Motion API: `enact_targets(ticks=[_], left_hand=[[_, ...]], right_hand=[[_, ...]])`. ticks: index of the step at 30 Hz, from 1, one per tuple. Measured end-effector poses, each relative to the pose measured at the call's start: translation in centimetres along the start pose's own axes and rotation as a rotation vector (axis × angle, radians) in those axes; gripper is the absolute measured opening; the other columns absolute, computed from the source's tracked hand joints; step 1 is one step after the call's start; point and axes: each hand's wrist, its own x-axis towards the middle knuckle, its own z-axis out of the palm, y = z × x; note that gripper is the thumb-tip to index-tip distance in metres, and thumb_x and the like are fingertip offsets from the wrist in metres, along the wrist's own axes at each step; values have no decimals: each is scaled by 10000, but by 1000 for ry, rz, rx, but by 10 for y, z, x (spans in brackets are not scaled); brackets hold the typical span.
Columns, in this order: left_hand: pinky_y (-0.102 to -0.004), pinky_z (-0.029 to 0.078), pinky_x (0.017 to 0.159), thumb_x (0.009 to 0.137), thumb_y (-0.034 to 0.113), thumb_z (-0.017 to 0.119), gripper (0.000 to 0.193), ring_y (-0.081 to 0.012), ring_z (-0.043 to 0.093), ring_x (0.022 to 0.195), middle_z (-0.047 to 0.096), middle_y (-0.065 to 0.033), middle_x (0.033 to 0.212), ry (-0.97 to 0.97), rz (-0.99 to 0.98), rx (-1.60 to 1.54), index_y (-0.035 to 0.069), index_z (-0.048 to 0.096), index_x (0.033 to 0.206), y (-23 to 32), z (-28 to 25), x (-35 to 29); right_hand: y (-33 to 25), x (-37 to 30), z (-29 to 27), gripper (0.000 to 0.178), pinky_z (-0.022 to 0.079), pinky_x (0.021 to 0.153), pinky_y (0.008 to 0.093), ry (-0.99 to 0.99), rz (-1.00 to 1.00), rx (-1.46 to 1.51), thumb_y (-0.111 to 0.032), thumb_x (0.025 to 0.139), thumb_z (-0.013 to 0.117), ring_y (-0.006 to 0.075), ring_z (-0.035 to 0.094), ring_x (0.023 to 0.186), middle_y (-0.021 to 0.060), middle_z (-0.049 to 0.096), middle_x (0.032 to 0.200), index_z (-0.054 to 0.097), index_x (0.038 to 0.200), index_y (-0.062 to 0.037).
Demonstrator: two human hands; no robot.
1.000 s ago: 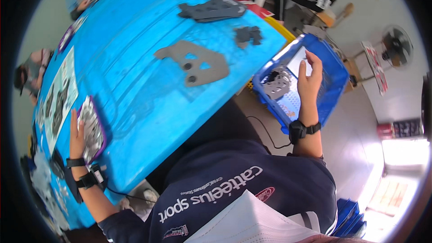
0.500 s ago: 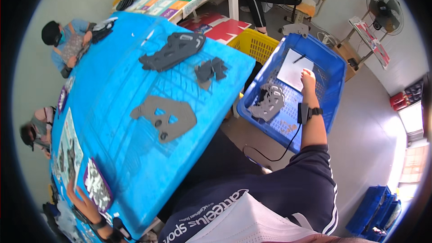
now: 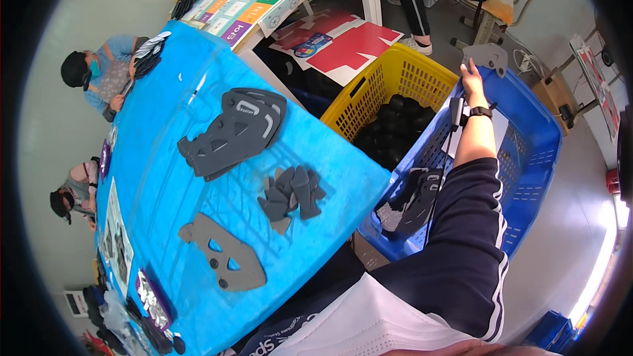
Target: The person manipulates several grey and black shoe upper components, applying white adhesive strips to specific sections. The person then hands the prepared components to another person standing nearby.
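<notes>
My right hand [image 3: 471, 83] reaches out over the blue crate, with its fingers stretched apart at the near edge of a flat grey piece with small holes [image 3: 489, 58]. This piece rests on the crate's far corner; the fingertips meet its edge and do not visibly close round it. My left hand is out of view. On the blue-covered table [image 3: 316, 138] lie a stack of dark grey cut-out pads [image 3: 237, 133], a pile of small dark offcuts [image 3: 290, 194] and a single grey pad with triangular holes [image 3: 227, 257].
Inside the blue crate [image 3: 544, 158] are dark shaped pads [image 3: 417, 204] and a white sheet [image 3: 496, 133]. A yellow crate [image 3: 422, 69] beside it holds black rounded pieces [image 3: 399, 125]. Two people work along the table's left side; another person's legs [image 3: 414, 6] show behind.
My right hand has moved from over the white sheet to the grey piece at the crate's far corner. My left hand has gone out of view. The whole view has shifted.
</notes>
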Motion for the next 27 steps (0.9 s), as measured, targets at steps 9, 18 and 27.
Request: enact_targets(ticks=[9, 18, 27], left_hand=[[-365, 356, 1031, 972, 123, 484, 316, -252, 489, 1182, 514, -167, 1262, 107, -8, 53, -46, 484, 1239, -20, -25, 13], [-362, 358, 1039, 965, 112, 498, 312, -246, 491, 1188, 514, -163, 1269, 503, 239, -58, -41, 493, 1237, -40, -69, 24], [-417, 388, 963, 679, 307, 820, 834, -336, 497, 1149, 492, -215, 1275, -489, 932, -590, -4, 406, 1332, 157, -80, -105]], right_hand=[[-8, -23, -23, 278, 499, 859, 343, 510, 66, 73, -157, 822, 581, 274, 663, 955, 129, 688, 1031, 705, 1069, -137], [-118, -238, -171, 198, 453, 848, 272, 525, -502, 407, -70, 914, 545, 176, 588, 960, 99, 612, 1094, 647, 1064, 11], [-307, -537, -238, 274, 447, 806, 325, -303, -1116, 708, 15, 769, 684, 228, 571, 946, 142, 585, 1027, 614, 1031, -29]])
